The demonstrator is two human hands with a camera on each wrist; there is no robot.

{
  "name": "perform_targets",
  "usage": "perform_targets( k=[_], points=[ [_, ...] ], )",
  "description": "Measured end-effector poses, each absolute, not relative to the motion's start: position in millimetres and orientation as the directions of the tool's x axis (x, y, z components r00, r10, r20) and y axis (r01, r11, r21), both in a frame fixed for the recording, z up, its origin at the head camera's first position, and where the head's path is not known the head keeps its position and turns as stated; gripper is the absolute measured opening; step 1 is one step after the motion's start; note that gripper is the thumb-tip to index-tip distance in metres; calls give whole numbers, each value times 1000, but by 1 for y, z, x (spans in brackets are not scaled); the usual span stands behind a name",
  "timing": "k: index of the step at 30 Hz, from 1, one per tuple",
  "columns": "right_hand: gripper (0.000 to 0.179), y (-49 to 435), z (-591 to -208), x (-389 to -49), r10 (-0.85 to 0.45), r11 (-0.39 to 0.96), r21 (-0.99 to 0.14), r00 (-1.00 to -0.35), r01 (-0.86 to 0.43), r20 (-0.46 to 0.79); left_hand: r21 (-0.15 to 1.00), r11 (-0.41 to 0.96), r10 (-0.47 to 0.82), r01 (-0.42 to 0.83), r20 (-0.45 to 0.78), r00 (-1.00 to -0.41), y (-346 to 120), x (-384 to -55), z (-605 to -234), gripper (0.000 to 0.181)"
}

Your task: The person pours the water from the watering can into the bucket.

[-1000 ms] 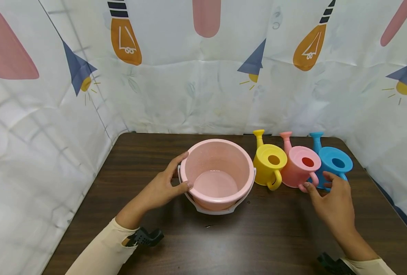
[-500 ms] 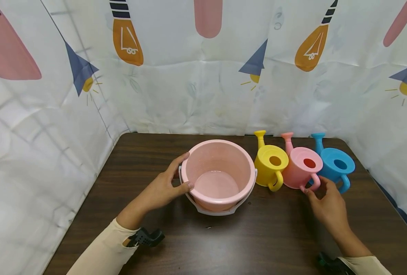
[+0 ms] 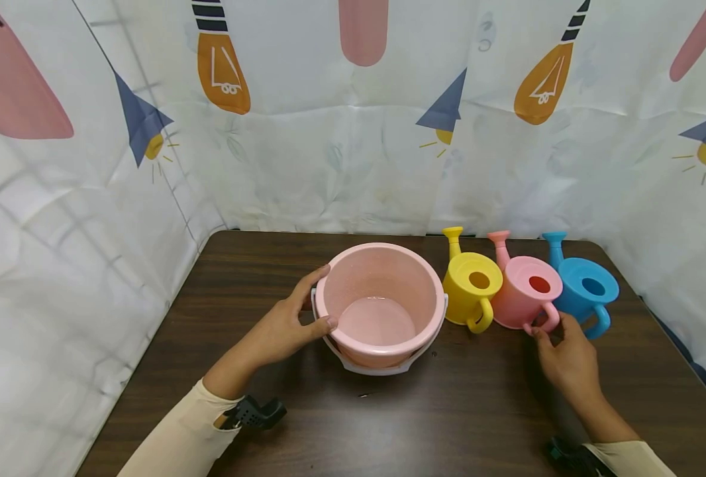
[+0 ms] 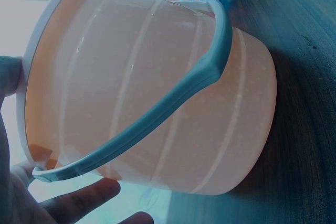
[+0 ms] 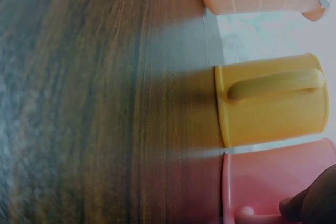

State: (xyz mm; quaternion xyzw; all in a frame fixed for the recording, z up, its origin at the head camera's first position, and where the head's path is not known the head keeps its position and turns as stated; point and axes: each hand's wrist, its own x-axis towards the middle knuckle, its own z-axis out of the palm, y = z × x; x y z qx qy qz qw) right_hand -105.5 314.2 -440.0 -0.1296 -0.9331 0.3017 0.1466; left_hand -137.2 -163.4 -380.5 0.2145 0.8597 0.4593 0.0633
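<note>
Though faint, curtain squiggle (image 3: pixel 485 44) — hands (image 3: pixel 278 331) (image 3: pixel 569 364) on bucket (image 3: pixel 383 346), pink watering can (image 3: pixel 518 298)

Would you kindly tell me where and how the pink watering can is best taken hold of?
I would grip its loop handle from the near side, where the right hand is. The pink watering can stands upright with that handle jutting toward the person, while the yellow can and blue can stand close on its left and right, likely leaving little finger room.
</note>
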Motion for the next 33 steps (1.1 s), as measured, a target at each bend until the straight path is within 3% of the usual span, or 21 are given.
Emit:
perform_targets(
  k=[20, 33],
  points=[
    [35, 314, -445, -106, 375, 784, -607, -880, 133, 292, 791, 528, 413, 309, 79, -907, -162, -136, -379, 86],
    [30, 319, -393, -103, 333, 799, -600, -857, 36, 393, 795, 522, 409, 309, 85, -908, -163, -137, -378, 86]
  ],
)
